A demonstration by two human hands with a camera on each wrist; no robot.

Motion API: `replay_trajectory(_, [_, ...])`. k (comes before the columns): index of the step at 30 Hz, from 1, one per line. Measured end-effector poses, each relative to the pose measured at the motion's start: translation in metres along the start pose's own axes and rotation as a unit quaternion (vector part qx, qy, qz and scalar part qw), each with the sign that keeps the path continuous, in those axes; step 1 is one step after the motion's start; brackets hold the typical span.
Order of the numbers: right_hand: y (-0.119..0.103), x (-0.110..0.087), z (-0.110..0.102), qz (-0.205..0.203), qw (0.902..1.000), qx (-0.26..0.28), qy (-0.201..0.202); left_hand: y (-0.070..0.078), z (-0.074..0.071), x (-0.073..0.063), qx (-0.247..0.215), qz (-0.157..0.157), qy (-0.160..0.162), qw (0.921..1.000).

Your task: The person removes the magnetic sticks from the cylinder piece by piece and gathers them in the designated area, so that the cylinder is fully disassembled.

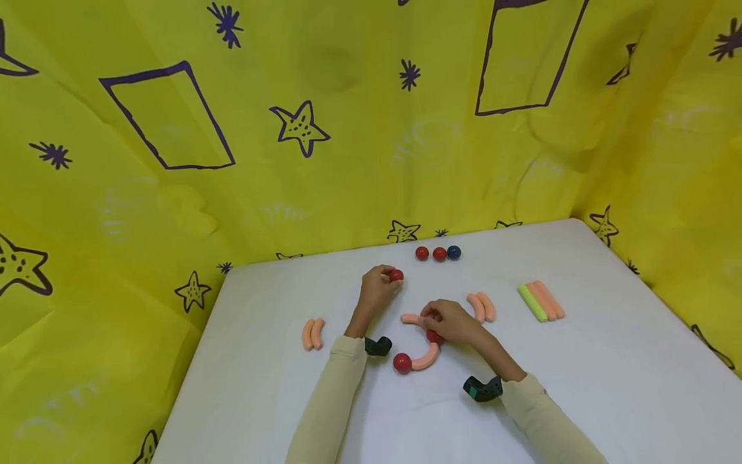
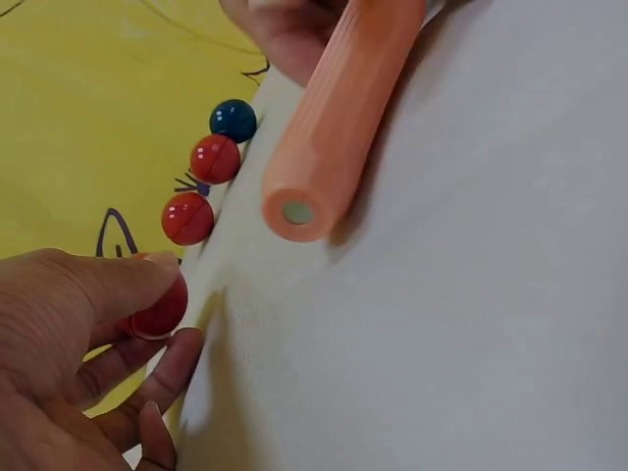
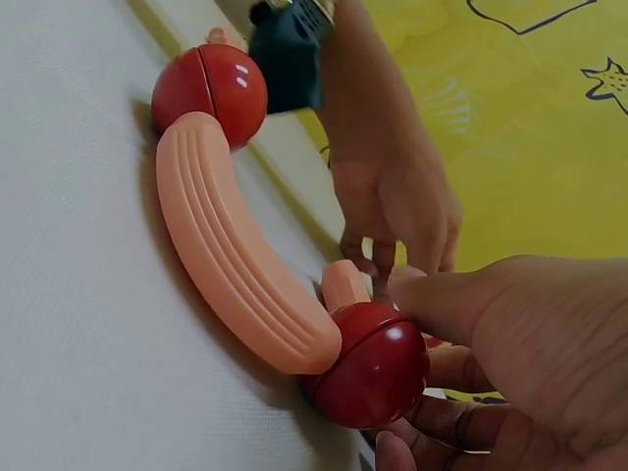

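Note:
My left hand [image 1: 378,291] pinches a red ball [image 1: 397,275] between thumb and fingers, a little above the table; the left wrist view shows this ball [image 2: 163,306] too. My right hand [image 1: 453,320] grips the right end of a curved peach magnetic stick [image 1: 410,318], whose free end [image 2: 297,212] points left. Close under the right fingers sits another red ball [image 3: 368,365], joined to that stick and to a second curved peach stick [image 3: 235,245]. A further red ball [image 1: 402,363] ends this chain. The right fingertips are partly hidden behind the ball.
On the white table [image 1: 261,399], two red balls [image 1: 422,253] and a dark blue ball [image 1: 454,252] line the back. Curved peach stick pairs lie left [image 1: 313,334] and right [image 1: 482,307]. Straight peach sticks [image 1: 546,299] and a green stick [image 1: 532,303] lie farther right. Yellow cloth hangs behind.

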State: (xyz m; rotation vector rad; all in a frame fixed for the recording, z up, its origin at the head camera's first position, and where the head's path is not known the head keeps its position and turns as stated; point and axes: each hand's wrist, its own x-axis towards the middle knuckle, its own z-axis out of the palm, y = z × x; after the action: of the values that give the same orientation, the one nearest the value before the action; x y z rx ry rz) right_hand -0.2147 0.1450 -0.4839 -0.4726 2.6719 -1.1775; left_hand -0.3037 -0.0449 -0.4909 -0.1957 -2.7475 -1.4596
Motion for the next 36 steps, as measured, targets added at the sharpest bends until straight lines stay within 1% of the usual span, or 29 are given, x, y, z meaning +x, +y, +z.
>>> replay_trajectory(3, [-0.002, -0.004, -0.001, 0.003, 0.9999, 0.011, 0.001, 0.002, 0.004, 0.013, -0.014, 0.003, 0.000, 0.9999])
replay_trajectory(5, [-0.003, -0.007, -0.001, 0.004, 0.9998, 0.019, 0.002, 0.004, 0.007, 0.021, -0.013, 0.003, -0.001, 0.9999])
replay_trajectory(7, [-0.003, -0.009, -0.001, 0.002, 0.9997, 0.023, 0.004, 0.006, 0.010, 0.027, 0.001, -0.001, 0.001, 1.0000])
replay_trajectory(8, [-0.003, -0.011, -0.001, -0.008, 0.9998, 0.019, 0.006, 0.008, 0.011, 0.030, 0.009, -0.005, 0.002, 0.9999])
replay_trajectory(11, [-0.002, -0.015, 0.000, -0.022, 0.9995, 0.018, 0.010, 0.012, 0.014, 0.037, 0.022, -0.015, 0.005, 0.9996])
replay_trajectory(16, [0.001, -0.018, 0.002, -0.040, 0.9989, 0.022, 0.005, 0.014, 0.019, 0.047, 0.043, -0.013, 0.009, 0.9989])
replay_trajectory(19, [0.002, -0.019, 0.004, -0.053, 0.9984, 0.018, 0.000, 0.012, 0.021, 0.050, 0.060, -0.011, 0.008, 0.9981])
replay_trajectory(23, [0.002, -0.021, 0.005, -0.059, 0.9982, 0.011, 0.006, 0.013, 0.023, 0.054, 0.061, 0.000, 0.006, 0.9981])
replay_trajectory(27, [0.001, -0.024, 0.003, -0.059, 0.9982, 0.000, 0.010, 0.015, 0.026, 0.057, 0.067, 0.008, 0.005, 0.9977])
replay_trajectory(32, [-0.001, -0.024, 0.002, -0.051, 0.9986, -0.016, 0.003, 0.014, 0.025, 0.056, 0.075, 0.006, 0.001, 0.9971])
replay_trajectory(36, [-0.001, -0.024, 0.002, -0.044, 0.9989, -0.017, 0.000, 0.013, 0.026, 0.055, 0.072, 0.007, -0.002, 0.9974])
